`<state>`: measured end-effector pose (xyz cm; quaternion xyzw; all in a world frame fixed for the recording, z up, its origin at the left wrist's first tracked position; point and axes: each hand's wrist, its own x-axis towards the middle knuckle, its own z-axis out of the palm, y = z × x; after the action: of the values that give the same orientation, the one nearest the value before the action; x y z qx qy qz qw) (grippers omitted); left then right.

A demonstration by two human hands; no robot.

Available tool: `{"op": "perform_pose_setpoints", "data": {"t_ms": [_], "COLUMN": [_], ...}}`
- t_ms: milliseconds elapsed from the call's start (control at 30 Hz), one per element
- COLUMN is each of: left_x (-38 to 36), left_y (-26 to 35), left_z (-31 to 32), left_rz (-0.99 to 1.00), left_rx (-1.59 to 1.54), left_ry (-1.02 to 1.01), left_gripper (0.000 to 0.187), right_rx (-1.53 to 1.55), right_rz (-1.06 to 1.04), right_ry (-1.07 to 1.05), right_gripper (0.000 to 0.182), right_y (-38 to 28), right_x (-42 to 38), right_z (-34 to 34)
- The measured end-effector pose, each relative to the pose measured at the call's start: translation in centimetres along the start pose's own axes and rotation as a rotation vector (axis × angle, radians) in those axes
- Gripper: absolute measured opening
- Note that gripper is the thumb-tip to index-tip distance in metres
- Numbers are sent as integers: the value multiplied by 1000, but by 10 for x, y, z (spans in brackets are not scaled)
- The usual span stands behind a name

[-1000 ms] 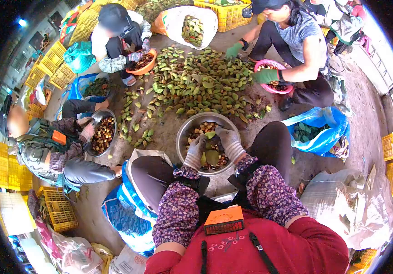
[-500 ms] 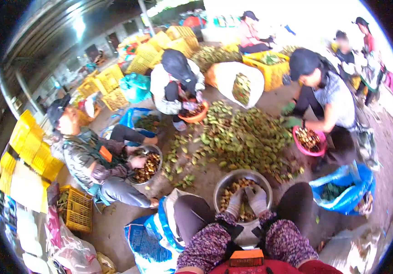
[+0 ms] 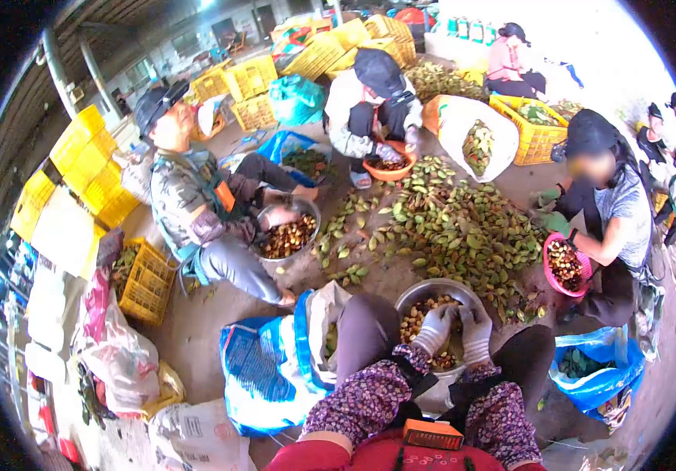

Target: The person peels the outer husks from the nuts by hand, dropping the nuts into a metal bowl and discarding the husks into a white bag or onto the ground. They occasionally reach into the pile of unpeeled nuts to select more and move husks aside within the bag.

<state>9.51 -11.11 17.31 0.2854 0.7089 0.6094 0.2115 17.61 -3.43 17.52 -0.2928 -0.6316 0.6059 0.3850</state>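
Between my knees stands a round metal basin (image 3: 411,297) holding brown and cream nut-like pieces (image 3: 426,312). My left hand (image 3: 434,328), in a pale knitted glove, is over the basin with its fingers bent inward. My right hand (image 3: 476,333), gloved the same way, is beside it, and the fingertips of both meet. Both hands are closed; whatever is between the fingers is too small to make out. Just beyond the basin spreads a heap of green and brown husk-like pods (image 3: 463,228) on the floor.
A blue-and-white sack (image 3: 259,377) lies left of my legs, and a blue bag (image 3: 601,369) of leaves is on the right. Co-workers sit around the heap with an orange bowl (image 3: 391,170), a pink bowl (image 3: 585,275) and a metal bowl (image 3: 314,210). Yellow crates (image 3: 145,290) stand at left.
The view has turned to the left. Earlier my hands were lower among the pieces with their fingers spread; now they are raised and drawn together over the basin.
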Motion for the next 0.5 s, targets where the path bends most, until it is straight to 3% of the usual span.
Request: {"op": "perform_pose_setpoints", "data": {"t_ms": [233,300,333,367,433,500], "left_x": [-17,-12,-13,-16,-15,-14], "left_y": [22,8,12,24,3,-8], "left_z": [-3,4,4,-1,5,7], "left_rz": [144,124,78,28,81,133], "left_rx": [57,192,218,246,148,114], "left_ry": [91,106,74,49,73,86], "left_gripper": [21,20,21,22,25,28], "right_rx": [-108,-129,-186,-176,-403,-435], "right_rz": [53,-85,65,-125,-358,-414], "right_ry": [-89,-95,-138,-126,-109,-172], "right_gripper": [25,27,31,27,16,17], "right_y": [2,-3,-18,9,-27,-65], "right_x": [2,3,0,6,-1,-6], "right_z": [-12,-9,-12,-15,-4,5]}}
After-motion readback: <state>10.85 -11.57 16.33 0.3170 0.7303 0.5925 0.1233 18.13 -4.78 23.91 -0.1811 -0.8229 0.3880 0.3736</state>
